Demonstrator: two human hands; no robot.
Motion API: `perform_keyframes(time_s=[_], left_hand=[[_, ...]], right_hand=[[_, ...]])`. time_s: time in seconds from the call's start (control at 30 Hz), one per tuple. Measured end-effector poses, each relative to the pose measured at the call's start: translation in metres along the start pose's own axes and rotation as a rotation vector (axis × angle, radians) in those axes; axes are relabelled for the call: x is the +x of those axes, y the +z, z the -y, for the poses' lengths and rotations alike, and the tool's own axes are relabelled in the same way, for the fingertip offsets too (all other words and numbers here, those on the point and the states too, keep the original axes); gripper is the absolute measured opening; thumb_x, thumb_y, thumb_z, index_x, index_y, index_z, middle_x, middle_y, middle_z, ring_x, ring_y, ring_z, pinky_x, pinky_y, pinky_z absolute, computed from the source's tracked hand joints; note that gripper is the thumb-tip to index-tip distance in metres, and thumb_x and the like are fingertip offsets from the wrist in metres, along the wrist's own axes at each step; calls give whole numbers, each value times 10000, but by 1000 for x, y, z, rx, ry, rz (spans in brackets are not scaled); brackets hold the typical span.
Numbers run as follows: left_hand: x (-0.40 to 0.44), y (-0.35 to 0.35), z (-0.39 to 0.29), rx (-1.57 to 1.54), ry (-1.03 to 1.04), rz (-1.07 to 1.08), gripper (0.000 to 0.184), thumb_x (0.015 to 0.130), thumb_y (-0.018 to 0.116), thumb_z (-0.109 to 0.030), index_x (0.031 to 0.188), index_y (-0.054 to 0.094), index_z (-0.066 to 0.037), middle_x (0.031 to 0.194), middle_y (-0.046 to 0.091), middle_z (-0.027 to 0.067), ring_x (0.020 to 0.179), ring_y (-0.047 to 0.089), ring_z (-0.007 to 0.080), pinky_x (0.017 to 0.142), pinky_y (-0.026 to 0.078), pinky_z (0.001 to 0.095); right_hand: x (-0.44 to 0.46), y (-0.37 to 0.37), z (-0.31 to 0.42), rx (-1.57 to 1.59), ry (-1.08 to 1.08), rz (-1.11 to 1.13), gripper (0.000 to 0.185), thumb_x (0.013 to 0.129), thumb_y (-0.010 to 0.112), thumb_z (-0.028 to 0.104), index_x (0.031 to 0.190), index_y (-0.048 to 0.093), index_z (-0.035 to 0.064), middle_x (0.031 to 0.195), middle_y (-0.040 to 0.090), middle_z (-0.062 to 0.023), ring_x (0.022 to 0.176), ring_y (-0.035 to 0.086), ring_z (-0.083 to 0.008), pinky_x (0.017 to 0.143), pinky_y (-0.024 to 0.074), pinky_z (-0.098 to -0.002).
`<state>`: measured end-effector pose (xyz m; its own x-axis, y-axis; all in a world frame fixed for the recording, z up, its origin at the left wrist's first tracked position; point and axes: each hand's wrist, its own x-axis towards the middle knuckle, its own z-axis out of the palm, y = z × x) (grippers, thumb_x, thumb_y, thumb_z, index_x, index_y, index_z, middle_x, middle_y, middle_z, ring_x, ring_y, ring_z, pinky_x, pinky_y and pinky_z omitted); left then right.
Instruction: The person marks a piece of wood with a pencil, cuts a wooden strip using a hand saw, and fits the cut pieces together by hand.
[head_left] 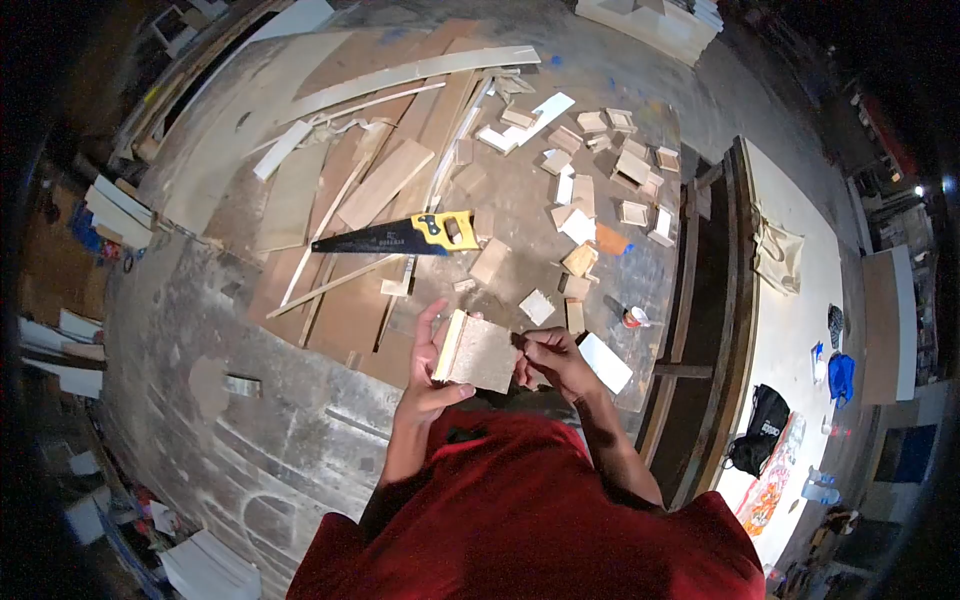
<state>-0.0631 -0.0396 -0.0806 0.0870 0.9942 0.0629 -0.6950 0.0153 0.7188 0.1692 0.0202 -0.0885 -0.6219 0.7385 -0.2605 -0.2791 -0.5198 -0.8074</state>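
My left hand [432, 375] holds a small square wooden piece [486, 355] with a pale strip along its left edge, thumb below and fingers behind it. At the right edge of that piece, my right hand [552, 360] has its fingers pinched together; whatever is between them is too small and dark to make out. Ahead of my hands a handsaw [385, 238] with a yellow handle lies on the work surface, its blade pointing left.
Long boards and strips [385, 185] lie beyond the saw. Many small wooden blocks and box-like pieces [632, 168] are scattered ahead to the right. A white board [605, 363] lies beside my right hand. Further right stands a long bench [790, 250] with bags.
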Motion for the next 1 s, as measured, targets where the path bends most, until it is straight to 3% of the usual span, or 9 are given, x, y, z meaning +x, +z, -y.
perform_keyframes(time_s=[0.17, 0.33, 0.43, 0.5, 0.53, 0.63, 0.7, 0.8, 1.0], left_hand=[[4, -6, 0, 48, -10, 66, 1210, 643, 795, 89, 1640, 146, -129, 1560, 447, 175, 1414, 477, 292, 1168, 397, 444], [1, -10, -42, 136, -135, 155, 1225, 662, 817, 64, 1661, 128, -108, 1591, 413, 167, 1391, 501, 274, 1102, 489, 453], [0, -33, -60, 90, -133, 168, 1033, 769, 799, -34, 1633, 233, -61, 1515, 503, 167, 1295, 585, 247, 1028, 556, 439], [3, -40, -70, 148, -290, -11, 773, 882, 722, -112, 1568, 377, -23, 1391, 608, 158, 1176, 653, 202, 931, 602, 390], [3, -40, -71, 149, -287, -18, 773, 882, 722, -112, 1568, 377, -23, 1391, 608, 158, 1176, 653, 202, 931, 602, 390], [9, -27, -62, 455, -232, -131, 384, 968, 688, -159, 1315, 643, -1, 1115, 730, 110, 976, 707, 143, 760, 618, 297], [10, -23, -57, 459, -233, -227, 317, 947, 744, -144, 1219, 689, 11, 1033, 746, 101, 897, 715, 127, 749, 608, 283], [8, -15, -49, 859, -74, -308, 348, 853, 806, -20, 1178, 694, 32, 1036, 753, 82, 805, 676, 71, 733, 580, 248], [8, -20, -27, 1049, 47, -419, 290, 821, 850, -91, 1070, 750, 19, 926, 772, 98, 729, 663, 94, 720, 600, 280]], right_hand=[[-2, 20, 6, -156, -48, -111, 152, 985, 720, 111, 879, 705, 3, 716, 694, -42, 586, 663, -118, 530, 513, -245], [-6, 31, 17, -329, -174, -230, 198, 986, 731, 134, 841, 704, 1, 676, 690, -44, 598, 642, -97, 554, 475, -251], [-5, 34, 26, -376, -196, -246, 203, 985, 734, 126, 837, 696, -8, 680, 687, -41, 609, 641, -91, 575, 484, -247], [0, 31, 24, -428, -204, -202, 208, 984, 733, 120, 827, 685, -8, 685, 680, -38, 621, 640, -86, 582, 483, -245], [4, 30, 24, -461, -207, -179, 205, 984, 727, 106, 820, 676, -7, 690, 664, -31, 630, 636, -80, 587, 481, -248], [14, 26, 17, -465, -178, -184, 196, 983, 722, 96, 822, 678, -7, 702, 653, -25, 627, 627, -81, 588, 478, -256], [18, 23, 12, -477, -173, -180, 192, 981, 724, 93, 822, 679, -5, 709, 650, -20, 628, 623, -83, 590, 477, -260], [20, 20, 5, -500, -169, -193, 195, 984, 727, 113, 823, 687, 10, 702, 649, -9, 623, 622, -78, 582, 477, -257], [25, 20, -10, -494, -114, -264, 225, 992, 730, 171, 833, 694, 15, 697, 650, -11, 624, 619, -85, 574, 471, -261]])
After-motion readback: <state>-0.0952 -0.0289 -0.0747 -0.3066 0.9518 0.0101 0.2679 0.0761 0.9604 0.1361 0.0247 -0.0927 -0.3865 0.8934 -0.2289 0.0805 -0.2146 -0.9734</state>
